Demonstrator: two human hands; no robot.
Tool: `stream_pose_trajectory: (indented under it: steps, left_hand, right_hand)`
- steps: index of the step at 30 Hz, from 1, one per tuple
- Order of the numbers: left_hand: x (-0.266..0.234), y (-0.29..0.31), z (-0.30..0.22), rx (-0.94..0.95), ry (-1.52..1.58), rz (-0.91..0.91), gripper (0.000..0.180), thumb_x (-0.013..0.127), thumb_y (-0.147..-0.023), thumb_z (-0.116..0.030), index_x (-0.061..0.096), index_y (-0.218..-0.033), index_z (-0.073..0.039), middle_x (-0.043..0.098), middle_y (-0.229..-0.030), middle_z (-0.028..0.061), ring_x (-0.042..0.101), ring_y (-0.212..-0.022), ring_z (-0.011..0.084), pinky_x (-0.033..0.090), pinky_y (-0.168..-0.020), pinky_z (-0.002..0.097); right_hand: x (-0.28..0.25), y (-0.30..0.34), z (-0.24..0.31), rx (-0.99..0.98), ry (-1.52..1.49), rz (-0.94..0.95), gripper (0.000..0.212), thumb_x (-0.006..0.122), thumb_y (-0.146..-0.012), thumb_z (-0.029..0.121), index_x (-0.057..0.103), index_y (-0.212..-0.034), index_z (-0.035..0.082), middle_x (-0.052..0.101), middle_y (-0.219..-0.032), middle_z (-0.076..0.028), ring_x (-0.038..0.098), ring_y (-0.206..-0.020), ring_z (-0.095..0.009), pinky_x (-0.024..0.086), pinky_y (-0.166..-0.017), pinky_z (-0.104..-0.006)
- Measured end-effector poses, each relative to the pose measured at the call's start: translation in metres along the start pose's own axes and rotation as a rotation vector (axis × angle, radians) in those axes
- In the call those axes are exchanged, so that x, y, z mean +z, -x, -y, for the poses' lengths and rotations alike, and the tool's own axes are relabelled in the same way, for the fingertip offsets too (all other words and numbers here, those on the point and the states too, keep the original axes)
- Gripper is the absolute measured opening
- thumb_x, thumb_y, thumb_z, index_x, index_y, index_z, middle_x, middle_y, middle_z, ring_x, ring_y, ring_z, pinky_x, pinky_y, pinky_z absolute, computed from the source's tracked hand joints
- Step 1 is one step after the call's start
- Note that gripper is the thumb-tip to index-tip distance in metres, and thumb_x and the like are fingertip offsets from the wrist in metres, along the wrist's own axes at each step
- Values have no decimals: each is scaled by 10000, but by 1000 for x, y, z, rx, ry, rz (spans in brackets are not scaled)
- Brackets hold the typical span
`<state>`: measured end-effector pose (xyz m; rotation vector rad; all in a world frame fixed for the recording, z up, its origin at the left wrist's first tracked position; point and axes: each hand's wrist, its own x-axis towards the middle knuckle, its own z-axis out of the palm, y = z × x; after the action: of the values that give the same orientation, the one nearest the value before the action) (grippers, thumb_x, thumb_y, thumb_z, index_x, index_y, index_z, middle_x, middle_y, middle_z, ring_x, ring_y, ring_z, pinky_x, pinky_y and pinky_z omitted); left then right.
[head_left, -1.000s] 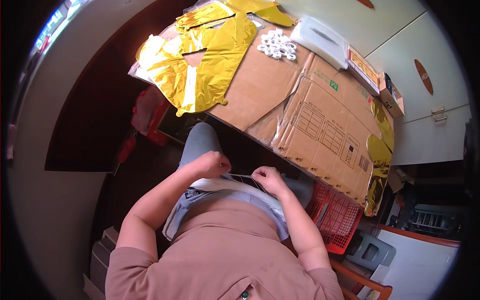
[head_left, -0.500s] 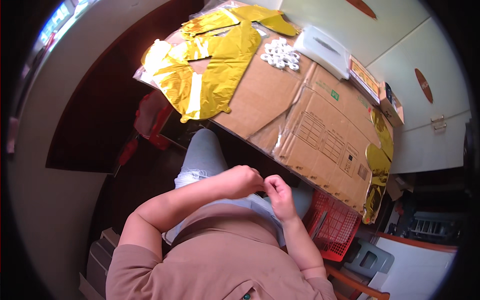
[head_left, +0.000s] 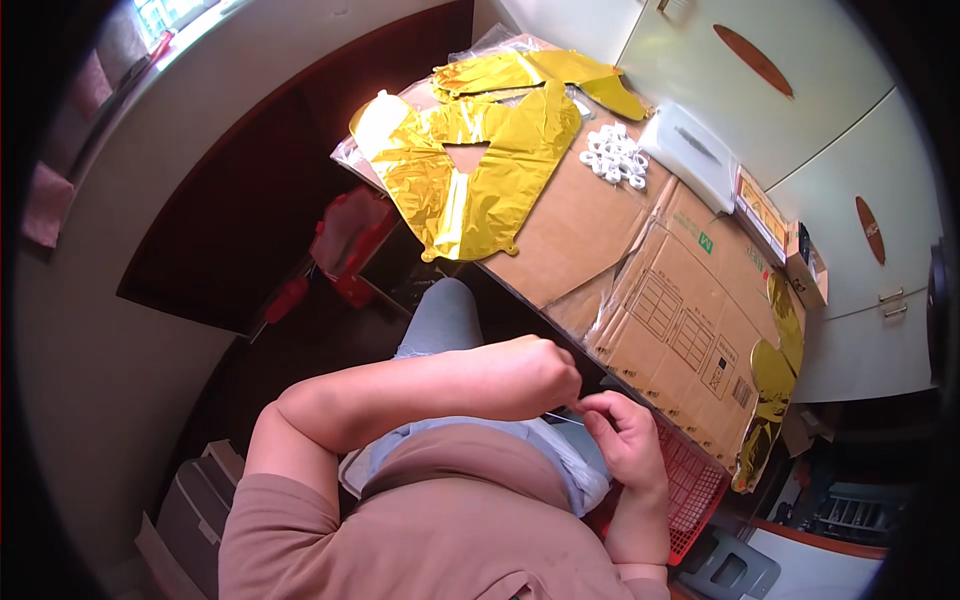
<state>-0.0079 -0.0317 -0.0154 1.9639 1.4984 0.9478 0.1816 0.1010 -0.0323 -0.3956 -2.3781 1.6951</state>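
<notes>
Above my lap my two hands meet, fingertips to fingertips. My left hand (head_left: 545, 378) is closed, its back turned up and its fingers mostly hidden. My right hand (head_left: 625, 432) pinches with thumb and forefinger right beside it. A thin pale line shows just below the fingers, too small to name. Beyond the hands, a large flat gold foil balloon (head_left: 525, 190) lies on the cardboard (head_left: 560, 235) covering the table, with another gold foil balloon (head_left: 600, 85) behind it. A third foil balloon (head_left: 775, 370) lies at the right end. Small white rings (head_left: 615, 155) sit in a cluster near the back.
A translucent white plastic box (head_left: 695, 160) and small boxes (head_left: 762, 215) line the table's back edge, against pale cabinets (head_left: 815, 130). A red basket (head_left: 690, 495) and a grey stool (head_left: 730, 568) stand at the right. Something red (head_left: 350, 240) is at the left.
Both hands have moved to the right in the picture, still together. The view has shifted, so the table and balloons appear farther right and lower.
</notes>
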Motion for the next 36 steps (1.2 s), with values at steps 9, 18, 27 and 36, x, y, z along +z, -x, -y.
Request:
stream_pose_trajectory:
  steps: [9, 18, 27, 36]
  left_hand:
    - [15, 9, -7, -466, 1195, 67, 220, 576, -957, -175, 664, -1030, 13, 692, -842, 76, 615, -641, 100, 505, -620, 243]
    - [16, -13, 16, 44, -153, -502, 192, 682, -825, -72, 679, -1012, -25, 687, -879, 165, 687, -700, 241, 563, -631, 316]
    - [-30, -16, -43, -297, 1204, -651, 235, 577, -957, -171, 667, -1080, 7, 708, -906, 65, 559, -550, 71, 464, -501, 199]
    - [-17, -14, -48, -218, 1134, -271, 200, 565, -963, -193, 694, -1016, -49, 686, -855, -11, 483, -505, 31, 378, -436, 190]
  right_hand:
    - [1, 5, -21, -128, -170, -86, 136, 648, -903, 146, 625, -846, 25, 543, -690, -33, 493, -604, -110, 398, -550, -250]
    - [-10, 3, 54, -301, 202, -162, 140, 587, -915, 100, 634, -815, 16, 606, -705, -115, 599, -605, -253, 475, -575, -317]
    - [-2, -15, 34, -275, 120, 167, 47, 616, -829, -1, 618, -783, 9, 607, -704, -140, 609, -633, -286, 479, -597, -336]
    - [-3, -23, 11, -204, -164, -42, 244, 605, -927, 179, 599, -740, 23, 511, -636, -30, 500, -611, -97, 402, -557, -239]
